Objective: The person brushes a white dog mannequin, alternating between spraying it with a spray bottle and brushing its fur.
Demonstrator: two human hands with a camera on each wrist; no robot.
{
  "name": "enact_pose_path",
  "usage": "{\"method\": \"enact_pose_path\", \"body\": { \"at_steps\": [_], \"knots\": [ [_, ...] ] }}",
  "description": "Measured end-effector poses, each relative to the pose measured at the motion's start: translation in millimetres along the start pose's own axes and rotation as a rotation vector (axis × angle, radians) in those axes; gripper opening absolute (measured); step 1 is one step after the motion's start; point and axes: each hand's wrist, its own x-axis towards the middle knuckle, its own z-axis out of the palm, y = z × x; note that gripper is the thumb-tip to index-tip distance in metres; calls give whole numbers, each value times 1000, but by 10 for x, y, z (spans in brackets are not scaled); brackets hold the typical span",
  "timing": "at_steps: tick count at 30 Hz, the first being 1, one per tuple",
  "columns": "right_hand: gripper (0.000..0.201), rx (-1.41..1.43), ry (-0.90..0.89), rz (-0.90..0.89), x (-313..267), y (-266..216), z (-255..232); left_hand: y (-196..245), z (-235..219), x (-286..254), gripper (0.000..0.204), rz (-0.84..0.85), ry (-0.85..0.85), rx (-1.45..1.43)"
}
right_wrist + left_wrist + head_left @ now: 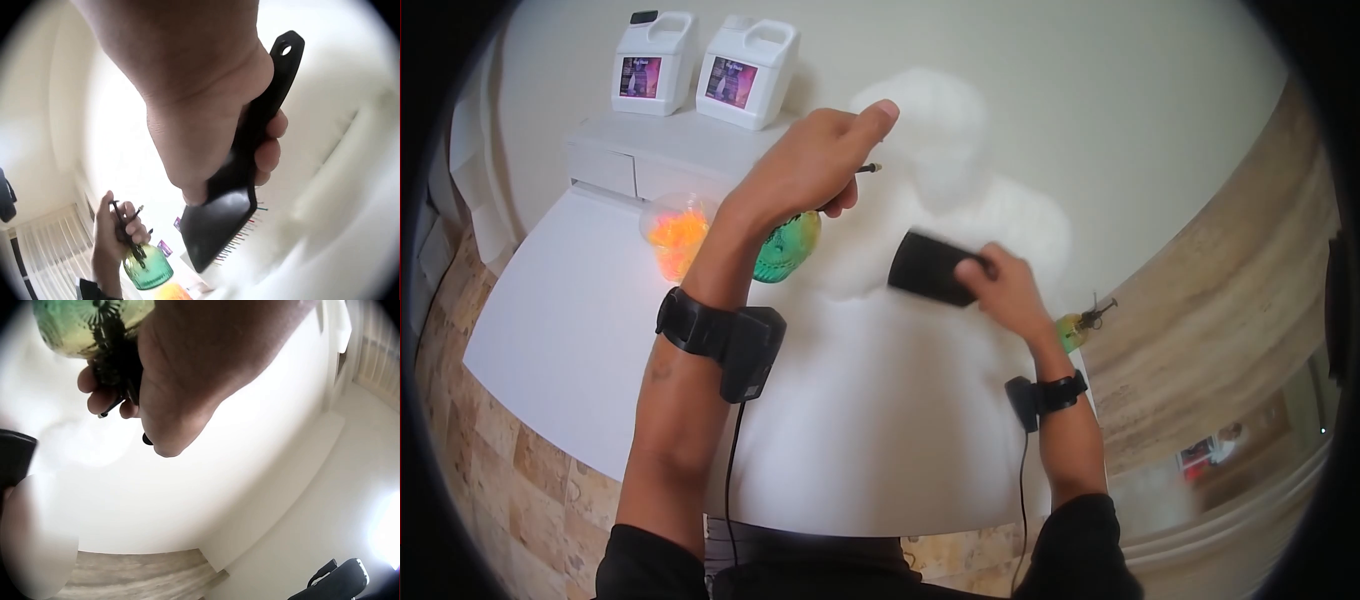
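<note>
Two tools taken up already: left hand point(815, 160) has fingers round spray bottle point(149, 270); right hand point(1010, 292) grips brush point(930, 268), pointing nine o'clock. What is left, cannot tell.

My left forearm point(690, 400) hides part of the green bottle point(788, 248); my paddle brush point(933, 268) looks slightly blurred, perhaps.

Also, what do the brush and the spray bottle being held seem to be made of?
Brush: probably hard black plastic with a satin finish, going by the soft sheen on its back.
Spray bottle: ribbed, glossy and see-through with a yellow-to-green tint, so glass or clear plastic; I can't tell which.
</note>
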Motion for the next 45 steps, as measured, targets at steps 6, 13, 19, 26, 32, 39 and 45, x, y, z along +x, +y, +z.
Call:
{"method": "enact_pose_path", "body": {
  "at_steps": [6,13,19,26,32,39,45],
  "knots": [
    [52,443,213,-18,226,-323,-281,6,-11,2,61,-16,7,30],
    [51,358,304,-43,214,-301,-80,-5,-43,7,61,-11,22,-4],
    [54,-62,-58,5,-73,-284,106,8,-124,37,62,-31,14,-21],
    [52,-92,-230,-32,-118,-206,8,-13,-30,28,63,-18,8,7],
    [49,409,295,-66,221,-342,-225,-6,-8,22,63,-23,31,-4],
    [49,347,262,-24,194,-264,-37,-21,-75,28,62,-3,53,-30],
    [51,34,-145,30,-50,-159,173,-15,-23,31,63,-10,42,-24]
  ]
}}
